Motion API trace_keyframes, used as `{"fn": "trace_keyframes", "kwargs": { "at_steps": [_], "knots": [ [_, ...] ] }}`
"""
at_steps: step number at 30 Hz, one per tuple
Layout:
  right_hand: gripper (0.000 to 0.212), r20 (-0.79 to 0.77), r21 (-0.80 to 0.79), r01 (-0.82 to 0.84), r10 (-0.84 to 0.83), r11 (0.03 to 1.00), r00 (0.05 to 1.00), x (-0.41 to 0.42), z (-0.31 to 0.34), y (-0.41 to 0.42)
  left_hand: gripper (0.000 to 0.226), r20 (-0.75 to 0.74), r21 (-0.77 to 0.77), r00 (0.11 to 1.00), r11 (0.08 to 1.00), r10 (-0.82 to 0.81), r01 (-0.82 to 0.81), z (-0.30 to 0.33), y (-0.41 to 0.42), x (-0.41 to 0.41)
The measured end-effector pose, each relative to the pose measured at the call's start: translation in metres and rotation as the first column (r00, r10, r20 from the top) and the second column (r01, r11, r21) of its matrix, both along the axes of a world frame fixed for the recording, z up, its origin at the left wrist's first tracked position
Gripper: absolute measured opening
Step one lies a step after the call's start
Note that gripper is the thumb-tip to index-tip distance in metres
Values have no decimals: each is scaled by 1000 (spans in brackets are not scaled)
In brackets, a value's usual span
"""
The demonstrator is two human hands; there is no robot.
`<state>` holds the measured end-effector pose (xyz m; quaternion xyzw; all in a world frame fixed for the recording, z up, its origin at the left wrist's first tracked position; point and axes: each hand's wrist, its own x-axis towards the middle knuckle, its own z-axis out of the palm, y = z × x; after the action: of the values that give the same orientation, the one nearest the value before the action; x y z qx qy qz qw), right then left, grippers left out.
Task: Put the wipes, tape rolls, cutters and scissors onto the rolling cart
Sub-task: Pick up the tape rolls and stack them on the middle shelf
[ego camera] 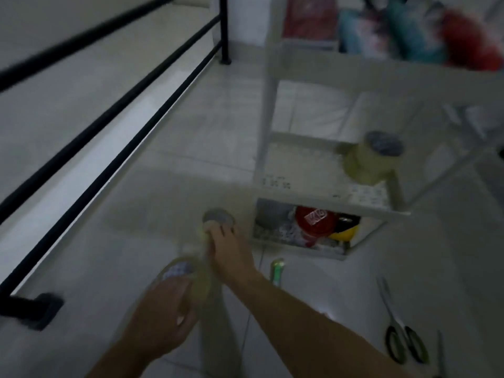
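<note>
- the left hand is low in the view, its fingers curled round a yellowish clear roll of packing tape which it holds just above the pale tiled floor.
- the right hand reaches forward, fingertips bent onto a second yellowish tape roll standing on the floor; motion blur hides the exact hold, but the fingers seem to pinch its near rim.
- the two rolls are close together, with the right hand between them.
- a white plastic rolling cart stands just beyond and to the right of the hands.
- on its middle shelf, near the front right corner post, a third yellowish tape roll sits tilted with its grey core facing up.
- on the bottom shelf there is a red round lid with white lettering and, beside it, a yellow and black object too dim to identify.
- the top shelf carries a red flat pack and blurred teal and red items.
- a green-handled cutter lies on the floor just right of the right wrist, near the cart's front edge.
- black-handled scissors with long metal blades lie on the floor well to the right, handles toward the person.
- a black metal railing runs along the left side of the floor.
</note>
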<state>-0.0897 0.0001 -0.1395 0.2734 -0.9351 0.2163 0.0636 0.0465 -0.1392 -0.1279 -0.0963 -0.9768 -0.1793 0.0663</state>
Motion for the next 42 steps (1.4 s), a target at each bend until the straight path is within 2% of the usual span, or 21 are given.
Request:
{"fn": "trace_keyframes", "kwargs": {
  "at_steps": [4, 9, 12, 14, 18, 21, 24, 30, 32, 35, 37, 39, 42],
  "knots": [
    [35, 107, -101, -13, 23, 995, 994, 36, 41, 79, 49, -160, 23, 976, 988, -146, 152, 68, 25, -15],
    [23, -17, -198, 100, -106, 975, 994, 51, 99, 167, 47, -354, -5, 892, 955, -280, 298, 137, 110, -69],
    [22, -114, -228, 248, -279, 942, 954, 46, 127, 201, 43, -309, 62, 921, 961, -237, 268, 171, 159, -110],
    [20, -184, -230, 319, -363, 920, 914, 39, 137, 215, 43, -245, 48, 946, 972, -211, 229, 177, 176, -141],
    [22, -174, -215, 391, -429, 895, 886, 24, 143, 229, 39, -92, -162, 986, 979, -141, 125, 165, 191, -199],
    [22, -184, -224, 423, -465, 878, 866, 12, 142, 230, 40, 2, -250, 985, 953, -174, 169, 141, 194, -230],
    [22, -225, -238, 421, -471, 875, 853, -1, 141, 230, 41, -31, -258, 968, 937, -250, 234, 120, 196, -250],
    [24, -228, -272, 433, -495, 859, 838, -22, 136, 230, 47, -83, -342, 963, 915, -256, 214, 93, 192, -290],
    [25, -234, -272, 420, -483, 866, 844, -26, 136, 229, 39, -115, -269, 978, 953, -174, 138, 99, 198, -293],
    [26, -263, -242, 415, -471, 877, 842, -29, 139, 225, 33, -101, 47, 995, 998, -23, 28, 106, 203, -290],
    [23, -288, -228, 402, -455, 887, 842, -33, 144, 221, 42, -49, 206, 999, 978, 15, -5, 109, 199, -283],
    [21, -314, -216, 374, -427, 902, 848, -41, 152, 214, 49, -4, 282, 997, 957, 71, -67, 112, 190, -278],
    [26, -335, -114, 370, -386, 922, 859, -64, 164, 199, 43, 104, 412, 966, 873, 238, -260, 122, 175, -270]
  ]
}}
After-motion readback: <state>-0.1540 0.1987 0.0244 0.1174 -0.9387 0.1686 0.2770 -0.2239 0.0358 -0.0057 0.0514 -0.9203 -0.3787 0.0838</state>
